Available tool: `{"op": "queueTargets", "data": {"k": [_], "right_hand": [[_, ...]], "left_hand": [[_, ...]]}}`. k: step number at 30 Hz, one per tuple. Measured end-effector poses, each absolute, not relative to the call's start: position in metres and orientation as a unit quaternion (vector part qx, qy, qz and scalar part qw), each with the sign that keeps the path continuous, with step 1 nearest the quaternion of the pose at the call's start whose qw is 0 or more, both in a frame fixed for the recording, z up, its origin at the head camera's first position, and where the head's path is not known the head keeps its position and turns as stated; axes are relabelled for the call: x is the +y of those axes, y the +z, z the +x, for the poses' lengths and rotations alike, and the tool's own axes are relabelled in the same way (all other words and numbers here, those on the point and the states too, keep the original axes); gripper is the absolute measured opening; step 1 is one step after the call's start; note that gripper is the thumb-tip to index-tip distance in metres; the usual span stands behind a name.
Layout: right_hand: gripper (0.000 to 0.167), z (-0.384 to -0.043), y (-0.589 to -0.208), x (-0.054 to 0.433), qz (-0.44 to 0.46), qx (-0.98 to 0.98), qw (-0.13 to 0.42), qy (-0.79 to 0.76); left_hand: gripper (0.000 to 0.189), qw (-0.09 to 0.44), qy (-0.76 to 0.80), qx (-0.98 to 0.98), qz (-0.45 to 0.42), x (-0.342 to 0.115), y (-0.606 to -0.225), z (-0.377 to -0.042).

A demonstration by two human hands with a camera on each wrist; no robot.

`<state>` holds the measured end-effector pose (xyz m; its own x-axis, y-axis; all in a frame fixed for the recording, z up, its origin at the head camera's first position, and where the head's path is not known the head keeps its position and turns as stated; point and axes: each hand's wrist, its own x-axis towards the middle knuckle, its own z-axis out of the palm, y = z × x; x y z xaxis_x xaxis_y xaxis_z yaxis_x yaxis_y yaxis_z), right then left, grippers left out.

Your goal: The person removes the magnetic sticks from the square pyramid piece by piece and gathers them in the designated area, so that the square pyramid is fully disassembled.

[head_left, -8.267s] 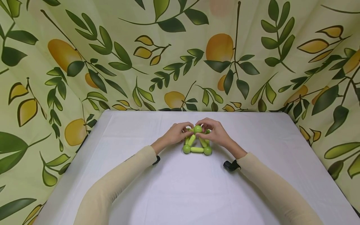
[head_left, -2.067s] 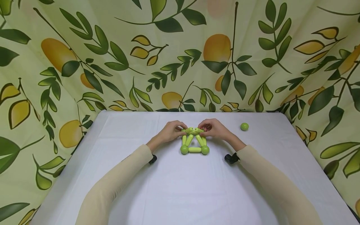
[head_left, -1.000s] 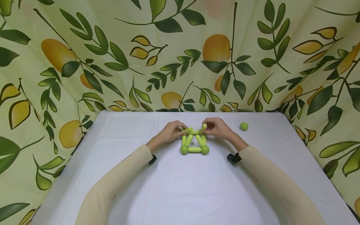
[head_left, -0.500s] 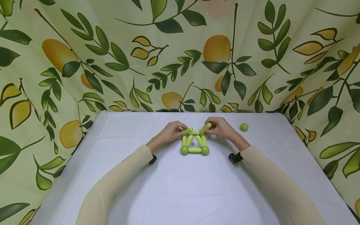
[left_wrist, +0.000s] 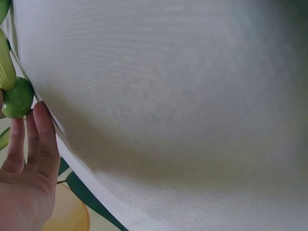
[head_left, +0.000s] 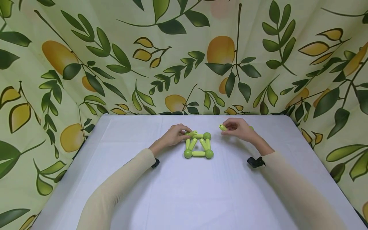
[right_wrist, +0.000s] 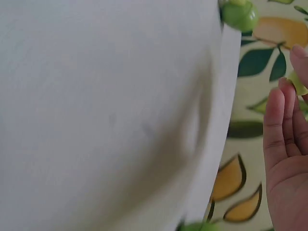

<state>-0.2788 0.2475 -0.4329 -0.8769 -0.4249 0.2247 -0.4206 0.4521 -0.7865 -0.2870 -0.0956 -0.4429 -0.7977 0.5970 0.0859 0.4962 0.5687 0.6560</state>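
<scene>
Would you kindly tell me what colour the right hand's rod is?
The rod is light yellow-green; it shows best in the head view.

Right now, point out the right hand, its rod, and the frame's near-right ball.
Right hand (head_left: 240, 129): head view, middle of hand.
Rod (head_left: 222, 127): head view, exposed end.
Near-right ball (head_left: 209, 154): head view, visible middle.

The frame of rods and balls (head_left: 198, 154) lies on the table (head_left: 184, 195), the left hand (head_left: 174, 134) at its far left corner. Right of the frame and apart from it come a single rod (head_left: 222, 127), the right hand (head_left: 240, 129), then a partly hidden ball (head_left: 251, 127); behind it, the curtain (head_left: 161, 76).
</scene>
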Motion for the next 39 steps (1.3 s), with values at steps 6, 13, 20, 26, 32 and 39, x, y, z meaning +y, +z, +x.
{"op": "queueTargets", "data": {"k": [6, 13, 20, 26, 32, 39], "right_hand": [[0.023, -0.263, -0.431, 0.305, -0.218, 0.864, -0.01, -0.453], [0.023, -0.247, -0.432, 0.373, -0.174, 0.888, -0.061, -0.421], [0.029, -0.245, -0.433, 0.417, -0.123, 0.918, -0.047, -0.374], [0.032, -0.251, -0.441, 0.432, -0.094, 0.927, -0.028, -0.361], [0.032, -0.257, -0.45, 0.441, -0.064, 0.935, -0.011, -0.348], [0.03, -0.261, -0.455, 0.444, -0.051, 0.941, -0.002, -0.333]], "left_hand": [[0.023, 0.076, 0.352, 0.879, 0.313, -0.096, -0.445, -0.288], [0.022, 0.074, 0.361, 0.874, 0.316, -0.097, -0.446, -0.289], [0.023, 0.073, 0.364, 0.872, 0.32, -0.098, -0.445, -0.289], [0.024, 0.072, 0.367, 0.869, 0.324, -0.097, -0.445, -0.29], [0.023, 0.076, 0.367, 0.871, 0.317, -0.097, -0.445, -0.289], [0.023, 0.078, 0.368, 0.873, 0.311, -0.097, -0.447, -0.289]]}}
